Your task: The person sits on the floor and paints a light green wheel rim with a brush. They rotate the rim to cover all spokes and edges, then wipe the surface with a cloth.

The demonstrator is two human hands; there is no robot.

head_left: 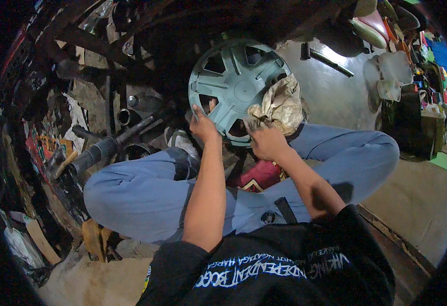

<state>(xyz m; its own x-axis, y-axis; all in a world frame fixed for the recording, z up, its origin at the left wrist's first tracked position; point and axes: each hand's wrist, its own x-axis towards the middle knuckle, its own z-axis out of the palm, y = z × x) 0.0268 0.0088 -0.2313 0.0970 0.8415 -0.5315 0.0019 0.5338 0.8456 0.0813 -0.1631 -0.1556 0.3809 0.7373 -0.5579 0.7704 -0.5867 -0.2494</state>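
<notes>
A grey-green plastic wheel cover (245, 92) with wide spokes and openings is tilted up in front of my crossed legs. My left hand (205, 125) grips its lower left rim, with the thumb on the front and fingers reaching through an opening. At the lower right rim, my right hand (267, 140) is closed, with greyish fingertips against the cover; whatever they pinch is too small to make out. Just above that hand, a crumpled beige sheet, cloth or paper (282, 104), overlaps the cover's right edge.
Dark pipes and metal parts (101, 150) crowd the left side. A red patterned cushion or bag (259, 176) lies between my legs. Beyond my right knee are a dark rod-like tool (330, 62) on the grey floor, a clear plastic cup (389, 90) and shoes (369, 31).
</notes>
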